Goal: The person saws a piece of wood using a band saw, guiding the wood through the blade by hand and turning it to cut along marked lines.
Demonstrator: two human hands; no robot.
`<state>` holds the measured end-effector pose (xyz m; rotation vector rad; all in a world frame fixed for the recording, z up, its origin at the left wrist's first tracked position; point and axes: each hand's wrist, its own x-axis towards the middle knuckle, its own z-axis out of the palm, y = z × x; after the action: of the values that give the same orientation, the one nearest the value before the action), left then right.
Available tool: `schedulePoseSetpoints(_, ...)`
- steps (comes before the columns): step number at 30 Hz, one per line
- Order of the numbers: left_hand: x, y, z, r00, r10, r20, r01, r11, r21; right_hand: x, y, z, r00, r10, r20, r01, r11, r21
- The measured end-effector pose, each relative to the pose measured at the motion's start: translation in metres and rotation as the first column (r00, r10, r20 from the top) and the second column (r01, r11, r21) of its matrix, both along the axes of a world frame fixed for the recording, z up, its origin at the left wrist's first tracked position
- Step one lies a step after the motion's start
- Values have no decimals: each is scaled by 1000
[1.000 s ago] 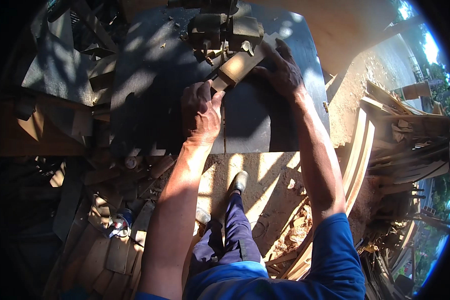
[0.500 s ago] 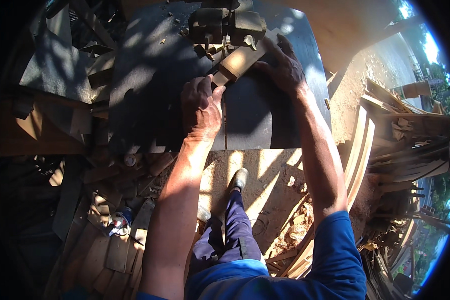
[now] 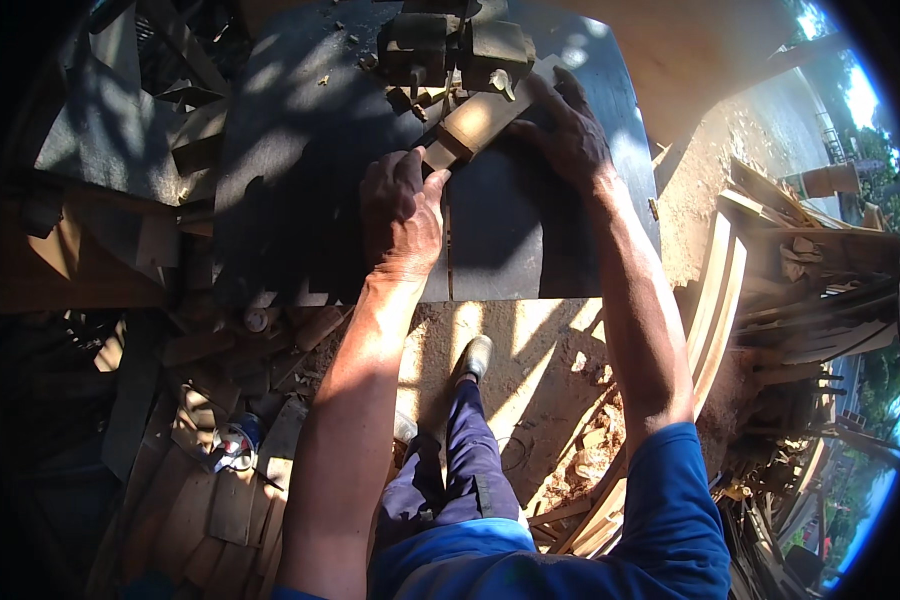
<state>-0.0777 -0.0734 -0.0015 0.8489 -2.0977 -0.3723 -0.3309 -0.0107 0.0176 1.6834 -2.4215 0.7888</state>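
On the dark, flat saw table [image 3: 310, 200] lies a short wooden block [image 3: 482, 118], slanting from lower left to upper right, with a tenon-like narrower tip [image 3: 438, 155] at its near end. My left hand [image 3: 402, 205] pinches that tip between thumb and fingers. At the far right end, my right hand [image 3: 570, 125] wraps around the block, fingers over its edge and thumb along its near side. Just beyond the block stand two wooden guide blocks [image 3: 415, 50] either side of a thin upright blade; where blade and wood meet is hard to make out.
A narrow slot [image 3: 450, 250] runs to the table's near edge. Wood scraps [image 3: 425, 103] lie by the guides. Offcuts [image 3: 185, 500] and a small tin [image 3: 238, 445] are piled at lower left. Long boards [image 3: 715, 300] and shavings [image 3: 590, 455] lie right of my legs.
Both hands and the wooden block stay almost in place. The whole view has shifted very slightly.
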Motion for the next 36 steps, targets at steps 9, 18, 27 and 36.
schedulePoseSetpoints(9, -1, -2, -1, 1000, 2, 4, -2, 1000, -14, -3, -3, -1, 999, 5, -36, -6, 1000, -7)
schedulePoseSetpoints(18, -2, -4, -3, 1000, 0, 28, 0, 1000, 1, -3, -4, -1, 1000, 6, -31, -7, 1000, -11)
schedulePoseSetpoints(27, -3, -3, -1, 999, -1, 35, 2, 999, -34, 3, 2, 1, 999, 3, -33, -4, 1000, -25)
schedulePoseSetpoints(36, 80, 2, -6, 978, -207, 18, 207, 978, -11, 28, 86, -3, 997, 72, 2, -70, 973, -221)
